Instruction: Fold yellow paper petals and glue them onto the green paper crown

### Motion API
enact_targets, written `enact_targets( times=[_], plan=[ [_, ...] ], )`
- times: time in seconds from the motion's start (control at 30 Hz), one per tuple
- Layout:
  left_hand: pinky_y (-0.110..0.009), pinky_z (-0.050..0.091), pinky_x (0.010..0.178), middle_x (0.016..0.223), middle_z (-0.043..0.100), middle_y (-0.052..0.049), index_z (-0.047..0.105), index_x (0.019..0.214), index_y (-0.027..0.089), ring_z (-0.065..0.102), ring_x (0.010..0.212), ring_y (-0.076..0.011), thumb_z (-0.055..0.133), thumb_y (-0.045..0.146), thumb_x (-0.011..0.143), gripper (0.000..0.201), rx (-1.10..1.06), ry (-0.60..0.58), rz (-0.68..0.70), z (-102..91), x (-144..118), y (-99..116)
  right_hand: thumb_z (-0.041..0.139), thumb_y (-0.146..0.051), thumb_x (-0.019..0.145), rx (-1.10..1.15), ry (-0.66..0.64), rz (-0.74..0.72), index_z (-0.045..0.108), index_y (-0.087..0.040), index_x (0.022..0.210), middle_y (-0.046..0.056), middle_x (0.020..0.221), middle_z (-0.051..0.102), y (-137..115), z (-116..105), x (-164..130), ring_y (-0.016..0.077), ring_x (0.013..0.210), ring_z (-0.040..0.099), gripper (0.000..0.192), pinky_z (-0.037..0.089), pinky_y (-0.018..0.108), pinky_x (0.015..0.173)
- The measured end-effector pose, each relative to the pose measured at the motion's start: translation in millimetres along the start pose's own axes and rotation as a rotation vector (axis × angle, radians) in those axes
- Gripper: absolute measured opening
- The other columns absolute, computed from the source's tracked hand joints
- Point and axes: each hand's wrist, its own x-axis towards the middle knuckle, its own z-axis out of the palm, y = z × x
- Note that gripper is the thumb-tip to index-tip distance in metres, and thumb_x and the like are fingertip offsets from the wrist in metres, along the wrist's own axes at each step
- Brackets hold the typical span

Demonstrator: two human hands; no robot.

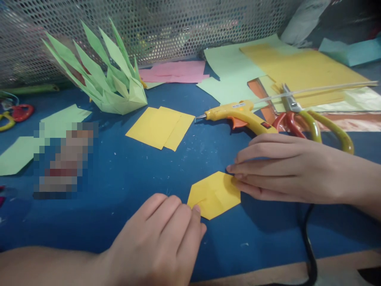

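Note:
A folded piece of yellow paper (217, 194), six-sided in outline, lies flat on the blue tabletop between my hands. My left hand (163, 234) has its fingers curled and pinches the paper's lower left corner. At the upper right edge, my right hand (276, 169) grips the paper with fingertips drawn together. Just beyond my right hand rests a yellow glue gun (241, 113) with an orange trigger. Two overlapping yellow paper squares (160, 127) sit farther back, left of the glue gun's nozzle.
A green folded-paper piece with tall pointed leaves (119, 91) stands back left. Scissors (312, 123) lie beyond my right hand, near yellow sheets (303, 71). Pink paper (175, 71) lies by the metal mesh (178, 24). A black cord (308, 242) crosses the front edge.

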Motion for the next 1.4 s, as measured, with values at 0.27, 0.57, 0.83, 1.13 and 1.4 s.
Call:
enact_targets(
  times=[0.27,0.57,0.83,1.13,1.4],
  plan=[
    [-0.034,0.050,0.059,0.079,0.064,-0.006,0.056,0.085,0.014,0.060,0.069,-0.0206,0.046,0.018,0.091,0.012,-0.166,-0.045,-0.094,5.3,9,-17,0.051,-0.014,0.090,-0.064,0.005,0.004,0.065,-0.019,0.080,0.003,0.083,0.066,-4,2,0,0.0148,0.096,0.056,0.018,0.044,0.032,0.081],
    [-0.028,0.048,0.074,0.089,0.060,-0.002,0.052,0.102,0.020,0.057,0.082,-0.0161,0.050,0.022,0.089,0.014,-0.506,-0.177,-0.353,4.9,17,-29,0.056,-0.027,0.088,-0.066,0.035,0.072,0.060,-0.019,0.076,0.003,0.084,0.066,-12,3,7,0.0180,0.084,0.056,0.014,0.045,0.034,0.074],
    [-0.012,0.045,0.068,0.088,0.063,0.003,0.061,0.092,0.019,0.057,0.074,-0.0054,0.063,0.016,0.084,0.009,-0.666,-0.040,-0.294,8.8,20,-37,0.051,-0.033,0.091,0.268,0.044,0.207,0.059,-0.020,0.098,0.007,0.090,0.063,-20,6,15,0.0164,0.080,0.058,0.017,0.048,0.030,0.071],
    [-0.012,0.048,0.075,0.086,0.068,0.003,0.066,0.087,0.019,0.062,0.080,-0.0062,0.068,0.016,0.081,0.008,-0.737,0.101,-0.247,8.5,21,-36,0.052,-0.037,0.090,0.784,-0.028,0.667,0.065,-0.021,0.079,-0.001,0.069,0.061,-34,5,28,0.0103,0.062,0.053,0.024,0.042,0.023,0.059],
    [-0.016,0.047,0.059,0.075,0.069,0.004,0.067,0.091,0.021,0.059,0.064,-0.0082,0.071,0.031,0.077,0.017,-1.031,-0.132,-0.558,3.5,27,-37,0.061,-0.041,0.082,1.002,0.004,0.926,0.066,-0.020,0.070,-0.002,0.062,0.060,-40,1,36,0.0096,0.057,0.052,0.025,0.039,0.021,0.050]
  ],
)
